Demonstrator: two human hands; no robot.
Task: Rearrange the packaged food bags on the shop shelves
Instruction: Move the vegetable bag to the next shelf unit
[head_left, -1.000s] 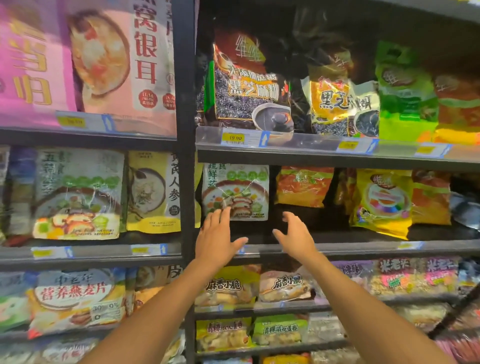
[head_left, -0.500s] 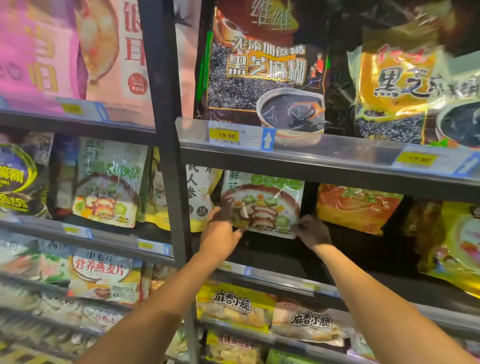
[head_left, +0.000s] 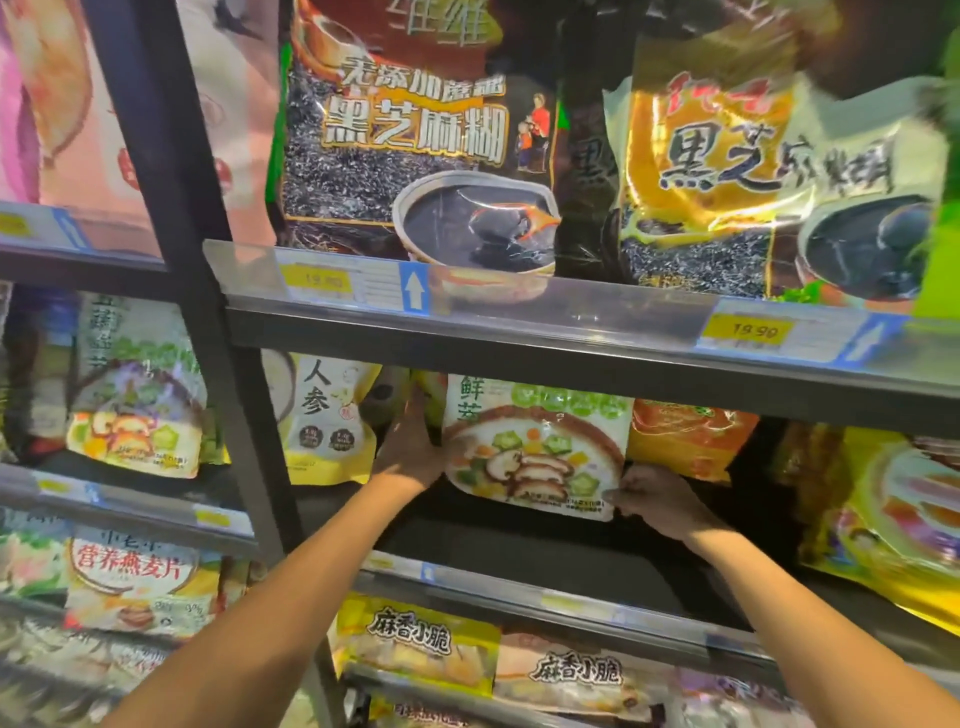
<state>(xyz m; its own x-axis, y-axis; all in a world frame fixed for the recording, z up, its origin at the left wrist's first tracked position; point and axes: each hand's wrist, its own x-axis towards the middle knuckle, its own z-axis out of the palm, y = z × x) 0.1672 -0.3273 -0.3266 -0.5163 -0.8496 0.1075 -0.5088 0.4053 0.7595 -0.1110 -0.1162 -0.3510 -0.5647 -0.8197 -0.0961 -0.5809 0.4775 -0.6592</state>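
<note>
On the middle shelf (head_left: 545, 561), under the price rail, a white porridge bag (head_left: 535, 447) stands upright between a yellow ginseng bag (head_left: 324, 415) and an orange bag (head_left: 685, 441). The left hand (head_left: 410, 447) grips its left edge, thumb on the front. The right hand (head_left: 654, 499) pinches its lower right corner.

A white porridge bag (head_left: 535, 447), printed with a bowl of mushrooms and green vegetables, stands upright on the middle shelf (head_left: 545, 556) between a yellow bag (head_left: 322, 415) and an orange bag (head_left: 685, 441).
</note>
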